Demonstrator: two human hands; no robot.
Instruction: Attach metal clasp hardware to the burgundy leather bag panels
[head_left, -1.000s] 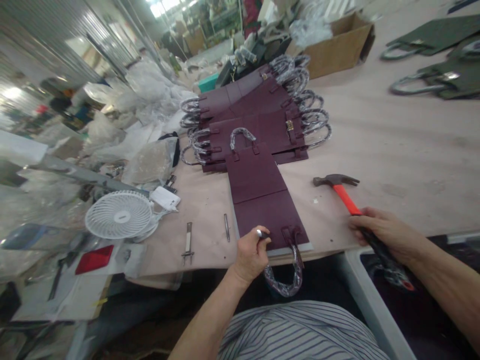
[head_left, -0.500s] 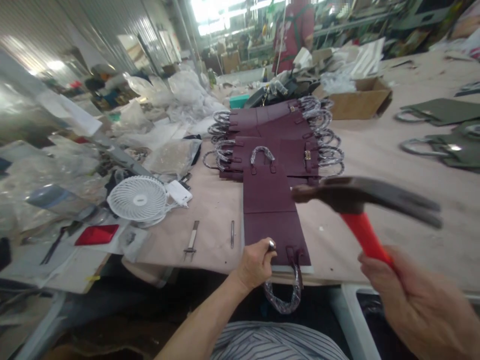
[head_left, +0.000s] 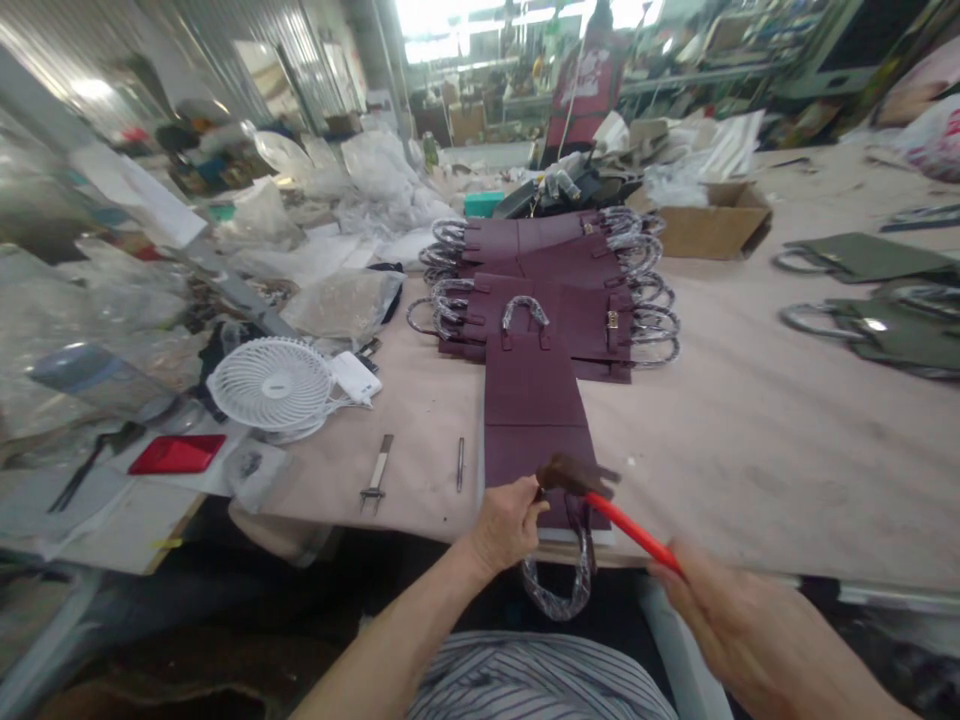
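A dark red leather bag panel [head_left: 534,385] lies on the table with a plastic-wrapped handle at each end. The near handle [head_left: 559,600] hangs over the table's front edge. My left hand [head_left: 506,525] is closed around a short metal punch, held upright on the panel's near end; the hammer and fingers mostly hide it now. My right hand [head_left: 712,600] grips the red handle of a claw hammer [head_left: 634,530]. The hammer's dark head is down at the top of the punch, beside my left fingertips; contact cannot be made out.
Behind the panel lie stacked dark red bag panels [head_left: 540,290]. Left are a metal pin [head_left: 460,465], a two-pronged tool [head_left: 376,475], a white fan [head_left: 271,385] and a red phone-like object [head_left: 178,454]. Green bag pieces [head_left: 892,335] and a cardboard box [head_left: 709,228] sit rightward and behind.
The hammer has swung down and left from its raised position to the punch, and my right hand moved with it. My left hand stays in place on the panel. The view has shifted slightly.
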